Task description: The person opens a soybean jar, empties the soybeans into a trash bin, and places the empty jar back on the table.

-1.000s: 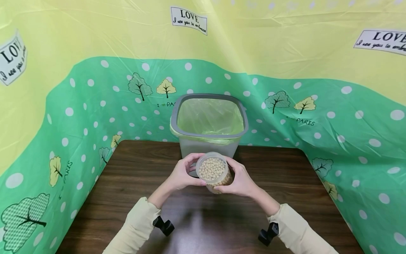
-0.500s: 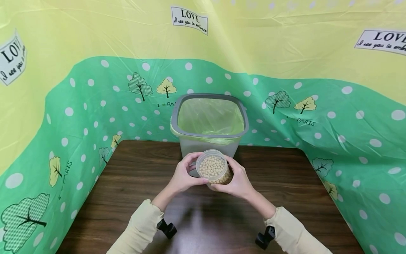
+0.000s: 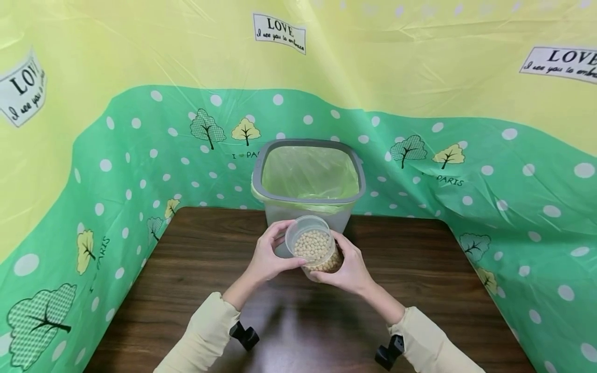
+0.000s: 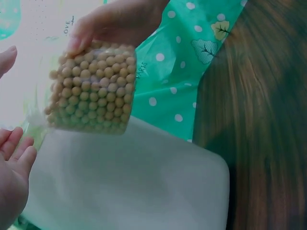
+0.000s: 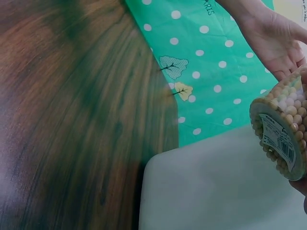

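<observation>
In the head view, a jar (image 3: 326, 262) of pale balls (image 3: 310, 244) tilts at lower centre, in front of a bin (image 3: 303, 200) with a green liner (image 3: 310, 171) on the tabletop (image 3: 196, 269). The left hand (image 3: 268, 259) pinches its clear top; the right hand (image 3: 353, 267) has its fingers curled round the side.

From the left wrist, the jar fills the upper left, right fingers clamped on it from above, left fingers at the left edge.

From the right wrist, it leans at the right edge, a label (image 5: 277, 138) on its base.
</observation>
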{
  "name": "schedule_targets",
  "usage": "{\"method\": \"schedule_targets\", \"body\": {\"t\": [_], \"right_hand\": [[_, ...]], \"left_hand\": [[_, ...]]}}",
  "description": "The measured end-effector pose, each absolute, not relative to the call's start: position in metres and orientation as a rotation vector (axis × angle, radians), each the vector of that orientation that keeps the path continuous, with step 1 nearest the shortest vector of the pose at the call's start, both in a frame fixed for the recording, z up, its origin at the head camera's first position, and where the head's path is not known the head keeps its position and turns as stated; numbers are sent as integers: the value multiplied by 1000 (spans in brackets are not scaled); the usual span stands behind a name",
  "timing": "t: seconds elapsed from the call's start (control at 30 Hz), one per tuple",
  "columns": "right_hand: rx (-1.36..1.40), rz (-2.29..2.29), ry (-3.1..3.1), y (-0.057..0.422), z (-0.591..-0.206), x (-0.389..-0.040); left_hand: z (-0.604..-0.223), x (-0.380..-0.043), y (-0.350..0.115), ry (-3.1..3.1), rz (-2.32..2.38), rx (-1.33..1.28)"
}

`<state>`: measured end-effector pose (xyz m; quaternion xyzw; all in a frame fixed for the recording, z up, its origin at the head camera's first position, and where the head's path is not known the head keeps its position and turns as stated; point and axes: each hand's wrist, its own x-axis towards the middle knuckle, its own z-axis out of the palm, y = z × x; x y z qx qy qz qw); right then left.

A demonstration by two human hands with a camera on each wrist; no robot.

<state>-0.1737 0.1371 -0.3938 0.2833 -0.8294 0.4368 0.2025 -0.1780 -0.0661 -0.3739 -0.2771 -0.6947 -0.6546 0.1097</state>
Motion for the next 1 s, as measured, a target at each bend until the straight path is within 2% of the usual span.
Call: {"method": "schedule_targets", "body": {"t": [0.2,0.47,0.77,1.0], "right_hand": [[775,1229,-2325,136,-380,-165],[750,1212,-2341,153,-413,-184],[749,1247,-2329,160,-416,-184],[706,1245,-2378,163,-415,-182]], "left_hand": [[-381,-187,-80,-2042,-1875,-805],[-403,-196,-103,-2090,-1812,-704],[-399,-179,-118,-2212,-1713,-580],[-418,-171,-137,-2282,-1706,-448]]}}
